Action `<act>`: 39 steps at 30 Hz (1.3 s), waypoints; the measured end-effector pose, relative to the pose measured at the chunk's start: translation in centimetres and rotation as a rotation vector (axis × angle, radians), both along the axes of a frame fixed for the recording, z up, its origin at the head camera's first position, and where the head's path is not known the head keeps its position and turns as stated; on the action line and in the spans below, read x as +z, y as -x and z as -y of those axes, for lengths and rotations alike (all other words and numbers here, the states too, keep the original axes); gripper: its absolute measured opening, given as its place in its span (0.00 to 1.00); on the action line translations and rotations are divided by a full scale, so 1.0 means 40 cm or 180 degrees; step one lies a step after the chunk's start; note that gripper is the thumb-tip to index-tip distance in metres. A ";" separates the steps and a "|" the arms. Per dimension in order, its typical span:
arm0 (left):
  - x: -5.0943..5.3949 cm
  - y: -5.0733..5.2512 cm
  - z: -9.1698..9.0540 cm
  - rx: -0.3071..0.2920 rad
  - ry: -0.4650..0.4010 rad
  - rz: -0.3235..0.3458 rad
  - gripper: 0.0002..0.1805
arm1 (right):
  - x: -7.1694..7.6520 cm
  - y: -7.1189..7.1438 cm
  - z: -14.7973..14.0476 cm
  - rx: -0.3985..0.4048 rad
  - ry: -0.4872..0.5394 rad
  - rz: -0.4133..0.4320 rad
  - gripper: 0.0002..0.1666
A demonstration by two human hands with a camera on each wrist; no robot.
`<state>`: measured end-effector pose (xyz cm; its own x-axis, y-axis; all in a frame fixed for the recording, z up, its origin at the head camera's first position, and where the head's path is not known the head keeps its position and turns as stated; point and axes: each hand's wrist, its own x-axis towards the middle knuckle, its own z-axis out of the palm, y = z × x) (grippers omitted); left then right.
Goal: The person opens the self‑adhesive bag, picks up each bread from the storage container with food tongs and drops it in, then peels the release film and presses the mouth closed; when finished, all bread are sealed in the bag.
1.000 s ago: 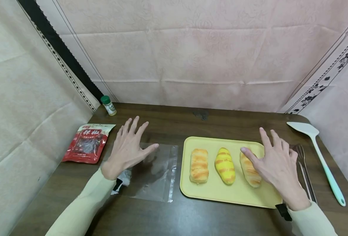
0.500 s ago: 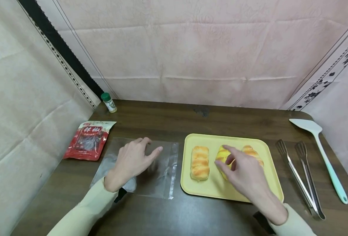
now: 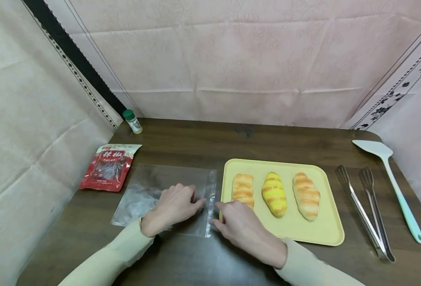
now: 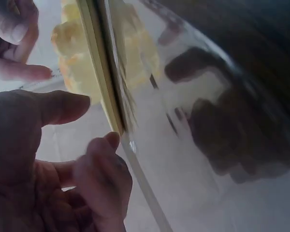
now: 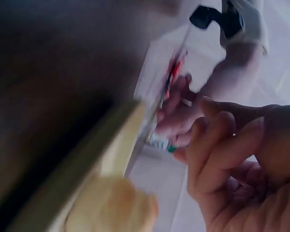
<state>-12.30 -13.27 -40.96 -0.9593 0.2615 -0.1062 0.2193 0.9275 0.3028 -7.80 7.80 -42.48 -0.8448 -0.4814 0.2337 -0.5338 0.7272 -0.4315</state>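
A clear plastic zip bag lies flat on the table. My left hand hovers over or touches its right part, fingers bent and thumb stretched toward the zip edge; contact is unclear. My right hand is between that edge and the yellow tray, overlapping the tray's left rim, its fingers loosely bent. Neither hand visibly holds anything. On the tray lie a golden bread roll, partly hidden by the right hand, a yellow striped roll and a pale scored roll.
A red food packet lies left of the bag, with a green-capped small bottle behind it. Metal tongs rest right of the tray, beside a white turner with a mint handle. Cloth-covered walls enclose the table.
My right hand has swept left across the tray to the bag's zip edge, uncovering the tongs and two rolls. My left hand has lowered and shifted right over the bag, its fingers bending.
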 end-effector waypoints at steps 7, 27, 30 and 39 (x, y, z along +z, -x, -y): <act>-0.011 0.010 -0.020 -0.0113 0.0148 0.0215 0.36 | -0.122 0.037 0.062 0.0025 -0.0505 -0.0178 0.15; -0.187 0.085 0.003 -0.0187 0.0456 0.0286 0.37 | 0.006 -0.002 0.083 0.0134 -0.0758 0.0212 0.19; -0.183 0.079 0.001 -0.0241 0.0513 0.0276 0.36 | -0.007 -0.002 0.081 0.0157 -0.0721 0.0111 0.19; -0.192 0.065 0.006 -0.0474 0.0518 -0.0002 0.29 | -0.028 0.000 0.077 0.0209 -0.0664 -0.0096 0.18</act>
<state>-14.88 -13.52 -48.65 -0.9115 0.3796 -0.1580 0.3575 0.9215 0.1515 -7.80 4.70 -43.59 -0.8042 -0.5756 0.1480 -0.5933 0.7624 -0.2584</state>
